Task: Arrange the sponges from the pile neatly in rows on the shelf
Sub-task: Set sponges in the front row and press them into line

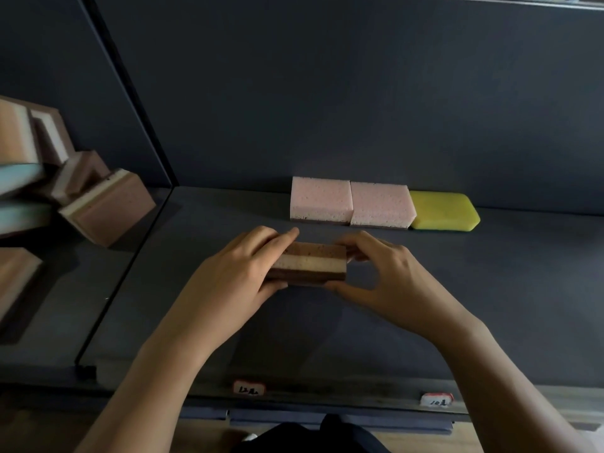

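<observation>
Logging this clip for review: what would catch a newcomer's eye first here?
The left hand and right hand grip a brown layered sponge, centre of the shelf. Behind it two pink sponges and a yellow sponge form a row; a jumbled pile lies far left.

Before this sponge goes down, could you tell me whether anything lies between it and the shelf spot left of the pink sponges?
Nothing visible does. The left hand and right hand hold the brown sponge before the pink sponges; only dark shelf shows between it and that spot.
</observation>
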Demonstrator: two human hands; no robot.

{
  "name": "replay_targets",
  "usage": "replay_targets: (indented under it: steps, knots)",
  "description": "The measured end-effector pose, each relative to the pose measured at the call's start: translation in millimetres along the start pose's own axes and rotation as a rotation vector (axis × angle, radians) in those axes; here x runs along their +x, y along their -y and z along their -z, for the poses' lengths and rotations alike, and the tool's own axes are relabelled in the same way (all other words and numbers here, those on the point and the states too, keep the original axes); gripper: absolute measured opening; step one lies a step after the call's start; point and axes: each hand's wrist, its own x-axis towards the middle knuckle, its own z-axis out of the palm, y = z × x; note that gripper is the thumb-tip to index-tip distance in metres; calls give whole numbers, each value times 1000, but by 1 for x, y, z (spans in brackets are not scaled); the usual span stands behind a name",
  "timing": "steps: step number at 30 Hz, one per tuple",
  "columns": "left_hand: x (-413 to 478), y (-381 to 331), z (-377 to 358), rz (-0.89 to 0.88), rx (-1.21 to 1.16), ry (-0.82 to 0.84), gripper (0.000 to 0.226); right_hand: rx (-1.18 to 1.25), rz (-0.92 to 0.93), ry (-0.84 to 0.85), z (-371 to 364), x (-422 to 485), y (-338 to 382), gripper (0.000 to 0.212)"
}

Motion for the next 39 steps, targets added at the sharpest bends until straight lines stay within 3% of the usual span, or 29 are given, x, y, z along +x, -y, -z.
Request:
replay_targets:
  steps: [8,14,19,24,29,36,39]
  knots:
    - [4,-6,2,-74,69,-82,66,114,-175,-27,-3,10,1,34]
    - [5,-6,3,-88,79,-27,74,200,-223,-11,-8,20,4,31]
    - [6,3,4,-48,80,-38,71,79,-139,-10,-11,30,5,50]
    - [6,15,9,-5,109,-31,73,-181,10,-258,-6,48,-5,32]
    - [6,24,13,15,121,-19,72,-340,40,-173,-10,69,-13,40]
    - [6,30,17,33,130,-20,70,-372,47,-144,-17,74,-10,33]
    - [5,31,18,44,140,-32,73,-194,30,-237,-14,69,7,36]
